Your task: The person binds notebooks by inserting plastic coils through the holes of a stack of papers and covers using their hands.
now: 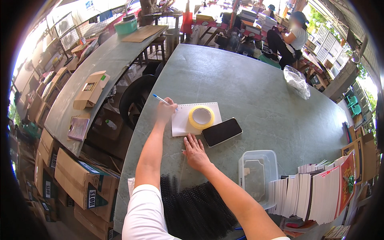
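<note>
Left hand (pixel 165 111) is closed around a blue pen (pixel 161 99), held in a writing grip with the tip lowered to the upper left corner of a white spiral notepad (pixel 182 122) lying on the grey-green table (pixel 256 92). Right hand (pixel 195 151) holds nothing: it lies open, palm down and fingers spread, on the table just below the notepad's lower edge, its fingertips near or touching that edge. Immediately right of the left hand, a yellow tape roll (pixel 201 117) rests flat on the notepad; a black phone (pixel 222 131) lies face up just beyond the right hand's fingertips, overlapping or touching the notepad's lower right corner. Further right of the right hand stand a clear plastic container (pixel 258 173) and a row of upright booklets (pixel 316 192); a heap of black spiral binding coils (pixel 196 208) lies beneath both forearms. Judged from this arrangement, the step in hand is writing on the notepad, at or near its start, since the pen sits at the top corner and no marks can be made out on the page. The next move calls for steady pen pressure, the right hand bracing the pad, and care that the tape roll does not obstruct the pen's path.
</note>
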`<state>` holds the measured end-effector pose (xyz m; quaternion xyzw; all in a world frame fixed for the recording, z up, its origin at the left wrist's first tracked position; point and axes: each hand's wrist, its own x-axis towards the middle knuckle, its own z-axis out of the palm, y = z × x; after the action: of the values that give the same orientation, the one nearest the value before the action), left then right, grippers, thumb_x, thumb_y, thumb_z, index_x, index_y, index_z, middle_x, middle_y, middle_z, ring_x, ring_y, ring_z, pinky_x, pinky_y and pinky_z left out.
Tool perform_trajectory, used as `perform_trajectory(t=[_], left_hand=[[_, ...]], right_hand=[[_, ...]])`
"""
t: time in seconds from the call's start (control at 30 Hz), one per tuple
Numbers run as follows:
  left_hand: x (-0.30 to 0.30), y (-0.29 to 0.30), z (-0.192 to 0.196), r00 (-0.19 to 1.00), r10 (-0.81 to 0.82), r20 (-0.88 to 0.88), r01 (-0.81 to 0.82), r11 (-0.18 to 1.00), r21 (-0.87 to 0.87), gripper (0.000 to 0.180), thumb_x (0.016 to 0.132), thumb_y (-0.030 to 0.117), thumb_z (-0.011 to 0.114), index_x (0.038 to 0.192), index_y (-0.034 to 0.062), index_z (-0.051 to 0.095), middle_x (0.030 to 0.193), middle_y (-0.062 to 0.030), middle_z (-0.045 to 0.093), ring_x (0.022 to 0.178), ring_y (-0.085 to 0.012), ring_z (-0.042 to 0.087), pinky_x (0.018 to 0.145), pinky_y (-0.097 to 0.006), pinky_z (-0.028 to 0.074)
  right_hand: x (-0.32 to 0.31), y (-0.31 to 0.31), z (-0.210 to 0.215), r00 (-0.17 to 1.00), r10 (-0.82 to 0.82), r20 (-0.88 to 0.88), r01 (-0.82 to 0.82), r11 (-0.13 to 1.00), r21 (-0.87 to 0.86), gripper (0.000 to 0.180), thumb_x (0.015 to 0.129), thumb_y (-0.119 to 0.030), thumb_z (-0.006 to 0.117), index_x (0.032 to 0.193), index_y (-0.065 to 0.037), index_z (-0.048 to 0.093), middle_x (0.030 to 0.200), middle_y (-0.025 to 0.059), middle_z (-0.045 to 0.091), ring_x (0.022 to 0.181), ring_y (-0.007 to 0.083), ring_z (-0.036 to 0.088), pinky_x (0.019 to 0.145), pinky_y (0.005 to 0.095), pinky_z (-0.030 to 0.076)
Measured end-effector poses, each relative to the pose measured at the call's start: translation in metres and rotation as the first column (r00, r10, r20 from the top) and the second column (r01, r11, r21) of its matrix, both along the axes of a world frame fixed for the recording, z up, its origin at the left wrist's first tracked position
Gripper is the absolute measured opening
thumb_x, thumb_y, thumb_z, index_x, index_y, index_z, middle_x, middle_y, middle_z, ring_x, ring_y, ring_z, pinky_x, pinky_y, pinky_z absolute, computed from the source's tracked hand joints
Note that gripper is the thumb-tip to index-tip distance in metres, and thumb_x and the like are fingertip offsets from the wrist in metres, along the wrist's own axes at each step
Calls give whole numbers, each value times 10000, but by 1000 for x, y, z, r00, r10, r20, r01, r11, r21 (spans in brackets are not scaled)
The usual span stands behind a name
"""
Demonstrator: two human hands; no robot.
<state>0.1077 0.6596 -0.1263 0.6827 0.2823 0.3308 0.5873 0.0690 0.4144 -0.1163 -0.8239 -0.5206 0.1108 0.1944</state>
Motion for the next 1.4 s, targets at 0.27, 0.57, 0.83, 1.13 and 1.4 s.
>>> perform_trajectory(t=[0.27, 0.57, 0.83, 1.13, 1.4], left_hand=[[-1, 6, -1, 998, 14, 67, -12, 999, -40, 128, 653, -14, 549, 648, 74, 457, 533, -24, 498, 402, -93, 474, 345, -219, 316], [17, -9, -2, 998, 28, 49, -25, 998, -50, 129, 649, 6, 544, 608, 75, 443, 523, 3, 447, 421, -69, 407, 373, -229, 300], [9, 1, 5, 996, 29, -79, -25, 998, 56, 86, 686, 76, 560, 655, 61, 481, 558, -5, 476, 472, -78, 451, 395, -231, 343], [-43, -84, 179, 802, -586, 118, 597, 789, -141, 72, 825, 53, 593, 801, 35, 527, 679, -44, 575, 569, -99, 546, 489, -228, 438], [-91, -142, 183, 727, -684, -55, 686, 725, 53, 106, 753, -34, 664, 788, 12, 575, 764, -65, 634, 709, -113, 613, 647, -240, 501]], right_hand=[[-2, 4, 0, 1000, 7, 7, -8, 1000, 8, 549, 904, -240, 445, 1368, -6, 270, 1473, 147, 170, 1377, 265, 123, 1106, 432, 128], [2, -1, -1, 1000, 4, 10, -4, 1000, 15, 544, 903, -229, 448, 1366, -8, 267, 1467, 153, 182, 1375, 270, 132, 1103, 431, 137], [-2, 3, 2, 999, 16, -30, -15, 1000, 23, 533, 907, -225, 449, 1363, -10, 279, 1462, 157, 196, 1372, 263, 147, 1100, 420, 149], [43, -22, 72, 492, 49, -869, 352, 902, 250, 260, 907, -147, 530, 1111, 10, 565, 601, -48, 446, 529, 43, 400, 486, 205, 344], [13, -68, 119, 519, 49, -853, 334, 907, 255, 214, 904, -168, 537, 1011, 2, 610, 627, -50, 455, 565, 39, 412, 505, 211, 354]])
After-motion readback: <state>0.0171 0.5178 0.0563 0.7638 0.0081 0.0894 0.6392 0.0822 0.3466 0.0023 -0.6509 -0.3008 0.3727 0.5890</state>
